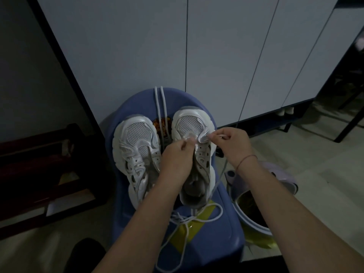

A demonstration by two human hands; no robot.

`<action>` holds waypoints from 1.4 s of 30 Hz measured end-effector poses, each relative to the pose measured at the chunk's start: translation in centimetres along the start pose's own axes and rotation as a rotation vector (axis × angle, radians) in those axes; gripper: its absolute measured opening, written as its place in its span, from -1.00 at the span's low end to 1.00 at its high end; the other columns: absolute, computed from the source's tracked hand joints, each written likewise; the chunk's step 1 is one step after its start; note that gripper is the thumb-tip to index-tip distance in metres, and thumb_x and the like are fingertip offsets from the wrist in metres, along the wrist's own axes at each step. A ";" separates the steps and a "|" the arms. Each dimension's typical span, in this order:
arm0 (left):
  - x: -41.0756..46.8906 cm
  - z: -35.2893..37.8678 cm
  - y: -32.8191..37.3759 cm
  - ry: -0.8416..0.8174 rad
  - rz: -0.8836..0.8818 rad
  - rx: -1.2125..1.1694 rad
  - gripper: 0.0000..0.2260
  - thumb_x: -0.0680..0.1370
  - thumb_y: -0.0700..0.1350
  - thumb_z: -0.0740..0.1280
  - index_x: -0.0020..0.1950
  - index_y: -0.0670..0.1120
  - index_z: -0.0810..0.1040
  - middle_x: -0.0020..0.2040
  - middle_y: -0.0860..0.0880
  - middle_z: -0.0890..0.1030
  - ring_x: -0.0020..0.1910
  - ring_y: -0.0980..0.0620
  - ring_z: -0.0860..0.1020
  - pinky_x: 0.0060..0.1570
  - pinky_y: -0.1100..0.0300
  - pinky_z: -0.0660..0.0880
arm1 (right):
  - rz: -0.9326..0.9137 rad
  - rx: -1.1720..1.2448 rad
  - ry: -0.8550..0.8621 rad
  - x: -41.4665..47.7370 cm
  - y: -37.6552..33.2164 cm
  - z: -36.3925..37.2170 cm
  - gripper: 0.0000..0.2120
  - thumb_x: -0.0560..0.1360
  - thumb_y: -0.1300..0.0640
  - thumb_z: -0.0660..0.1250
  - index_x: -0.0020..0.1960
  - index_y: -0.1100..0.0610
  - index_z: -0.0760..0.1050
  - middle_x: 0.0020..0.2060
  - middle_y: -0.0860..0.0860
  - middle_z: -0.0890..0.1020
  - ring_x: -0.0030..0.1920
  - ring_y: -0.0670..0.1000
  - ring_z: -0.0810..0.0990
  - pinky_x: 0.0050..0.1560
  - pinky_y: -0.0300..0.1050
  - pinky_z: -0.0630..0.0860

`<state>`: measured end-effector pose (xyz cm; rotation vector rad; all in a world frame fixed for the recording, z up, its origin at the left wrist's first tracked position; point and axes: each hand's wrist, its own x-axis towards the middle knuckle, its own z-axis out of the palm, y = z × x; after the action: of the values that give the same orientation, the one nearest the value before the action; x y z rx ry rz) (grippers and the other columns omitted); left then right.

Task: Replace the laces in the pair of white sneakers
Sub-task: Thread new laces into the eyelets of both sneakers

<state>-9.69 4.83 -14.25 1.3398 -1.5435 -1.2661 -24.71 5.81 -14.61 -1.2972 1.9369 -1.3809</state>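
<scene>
Centre frame on the blue stool (216, 243), pinching the right-of-frame sneaker (189, 123) at its front eyelets with the left grip (177, 156) to steady it, and clamping the lace (220, 136) tip in the right grip (232, 144), seemingly for threading.

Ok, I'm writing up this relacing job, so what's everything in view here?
chair: one, blue, centre
sneakers: two, white, side by side on the chair
lace strands: two, white, between the sneakers, over the chair's far edge
laces: count unclear, white, tangled at the chair's near edge, one strand rising past the sneaker on the right
yellow sheet: one, yellow, on the seat under the tangle
bin: one, white, floor right of the chair
cabinet doors: several, white, behind the chair
wooden rack: one, dark, left
left hand: one, pinches at the far eyelets of the sneaker on the right
right hand: one, pinches a strand of the laces beside that sneaker's toe
</scene>
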 end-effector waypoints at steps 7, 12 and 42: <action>0.6 -0.1 0.4 -0.110 -0.136 -0.216 -0.74 0.63 0.03 0.25 -0.15 -0.04 0.62 -0.16 -0.04 0.69 -0.16 0.08 0.68 -0.15 0.30 0.60 | -0.061 -0.152 0.076 0.7 0.2 1.1 -0.89 0.45 0.09 0.42 -0.21 0.10 0.58 -0.39 -0.10 0.52 -0.37 -0.19 0.43 -0.32 -0.30 0.34; 0.2 0.0 1.0 -0.208 -0.288 -0.447 -0.67 0.66 -0.01 0.18 0.19 -0.23 0.56 -0.12 -0.04 0.64 -0.20 0.14 0.63 -0.25 0.35 0.56 | -0.061 -0.097 -0.011 0.7 0.1 1.4 -0.93 0.44 0.12 0.44 -0.21 0.08 0.61 -0.37 -0.13 0.57 -0.34 -0.20 0.50 -0.30 -0.42 0.39; 0.0 1.2 0.4 -0.144 -0.496 -0.838 -0.58 0.70 0.02 0.08 0.29 -0.28 0.49 0.15 -0.20 0.61 -0.11 -0.01 0.62 -0.14 0.20 0.58 | -0.155 -0.126 -0.171 -0.1 0.2 0.4 -0.80 0.37 0.21 0.49 -0.07 0.11 0.52 -0.25 -0.13 0.58 -0.23 -0.17 0.56 -0.18 -0.48 0.46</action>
<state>-10.93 5.05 -14.18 1.0831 -0.5940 -2.0428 -24.45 5.71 -14.95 -1.5999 1.8661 -1.1887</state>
